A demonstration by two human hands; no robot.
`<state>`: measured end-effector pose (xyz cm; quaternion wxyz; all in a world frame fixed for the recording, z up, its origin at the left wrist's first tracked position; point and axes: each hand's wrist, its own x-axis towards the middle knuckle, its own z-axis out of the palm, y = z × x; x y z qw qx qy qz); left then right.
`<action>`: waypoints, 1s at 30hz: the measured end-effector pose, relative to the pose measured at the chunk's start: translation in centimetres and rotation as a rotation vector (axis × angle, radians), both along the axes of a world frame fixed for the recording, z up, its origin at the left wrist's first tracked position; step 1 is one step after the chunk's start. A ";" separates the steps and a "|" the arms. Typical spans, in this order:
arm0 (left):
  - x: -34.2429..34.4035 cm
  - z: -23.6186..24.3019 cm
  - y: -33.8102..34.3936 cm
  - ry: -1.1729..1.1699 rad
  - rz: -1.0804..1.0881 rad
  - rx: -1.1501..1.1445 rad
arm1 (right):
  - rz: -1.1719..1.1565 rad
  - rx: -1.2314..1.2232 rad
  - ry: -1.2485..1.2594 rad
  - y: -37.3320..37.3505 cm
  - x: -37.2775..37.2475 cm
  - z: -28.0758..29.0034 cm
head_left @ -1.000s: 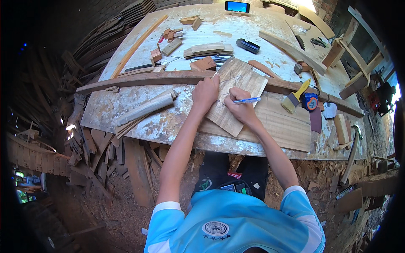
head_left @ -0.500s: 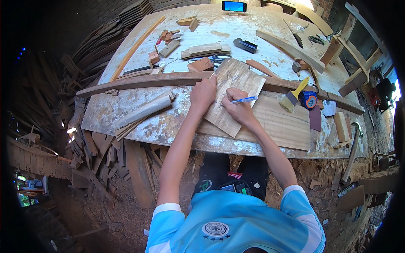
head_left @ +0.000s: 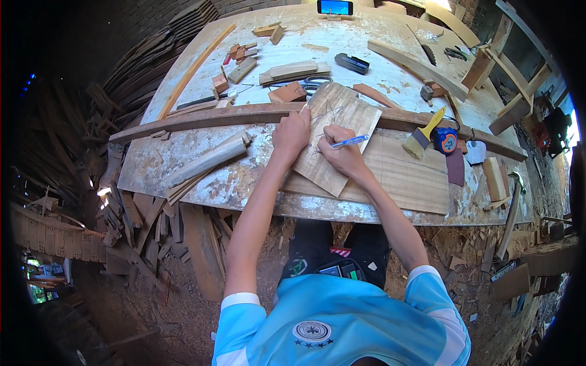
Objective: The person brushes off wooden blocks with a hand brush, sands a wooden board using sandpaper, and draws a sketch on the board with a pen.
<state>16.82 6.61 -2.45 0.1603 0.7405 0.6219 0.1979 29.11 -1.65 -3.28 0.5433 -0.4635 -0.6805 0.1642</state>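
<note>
A tapered wooden board (head_left: 355, 116) with pencil-like drawn lines lies tilted over a long wooden beam (head_left: 213, 119) and a wider plank (head_left: 410, 174). My left hand (head_left: 290, 135) is closed on the board's left edge. In my right hand (head_left: 342, 154) I pinch a blue-and-white pen (head_left: 351, 141), its tip down on the board's middle; the fingers hide the tip itself. Just beyond the board sit a reddish wood block (head_left: 287, 93) and scissors (head_left: 316, 81), partly covered. To the right, a yellow-handled brush (head_left: 425, 133) rests beside a blue tape measure (head_left: 447, 141).
The worn white table (head_left: 244, 183) carries wood strips (head_left: 207, 161) at left and a black tool (head_left: 352, 63) farther back. A phone (head_left: 334, 8) stands at the far edge. A hammer (head_left: 514, 194) lies by the right edge, near a brown abrasive sheet (head_left: 455, 168).
My right hand and the pen have shifted slightly left and up over the board, the pen tilting a little more. My left hand keeps its hold; the whole view has moved slightly.
</note>
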 end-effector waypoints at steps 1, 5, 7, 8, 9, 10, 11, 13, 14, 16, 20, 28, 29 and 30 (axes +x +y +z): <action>0.1 0.4 -0.3 -0.003 0.002 -0.004 | 0.001 -0.002 -0.001 0.0 0.0 0.0; 0.0 0.4 -0.3 -0.007 0.005 -0.004 | 0.056 0.021 0.007 0.0 0.0 -0.1; 0.1 0.3 -0.2 -0.011 0.007 -0.007 | 0.051 0.016 0.021 0.1 -0.1 -0.3; 0.2 0.2 -0.2 -0.014 0.009 -0.011 | 0.008 0.032 0.027 0.1 -0.1 -0.2; 0.1 0.0 -0.1 -0.014 0.012 -0.013 | -0.031 0.045 0.034 0.0 -0.2 -0.3; 0.1 0.0 0.1 -0.010 0.000 -0.002 | -0.027 0.043 0.034 0.0 -0.2 -0.2; 0.0 -0.2 0.2 -0.007 -0.013 0.009 | 0.014 0.051 0.012 0.0 -0.1 -0.1; 0.0 0.2 -0.1 -0.010 -0.004 0.001 | 0.052 0.064 -0.011 0.1 0.0 0.0; 0.1 0.3 -0.2 -0.013 0.004 -0.008 | 0.023 0.043 -0.001 0.0 0.0 -0.1; 0.1 0.2 -0.2 -0.008 0.007 0.003 | -0.004 0.022 0.007 -0.1 -0.1 -0.1; 0.0 -0.1 0.0 0.008 -0.004 0.037 | 0.033 0.009 -0.013 -0.2 -0.1 0.1; 0.0 0.1 -0.3 0.000 0.005 0.031 | 0.037 0.050 -0.001 0.0 0.0 -0.1; 0.0 0.1 -0.2 -0.003 0.000 0.029 | 0.024 0.029 0.012 -0.1 -0.1 -0.1; 0.0 0.1 -0.2 -0.003 -0.002 0.029 | 0.010 0.006 0.026 -0.1 -0.2 -0.2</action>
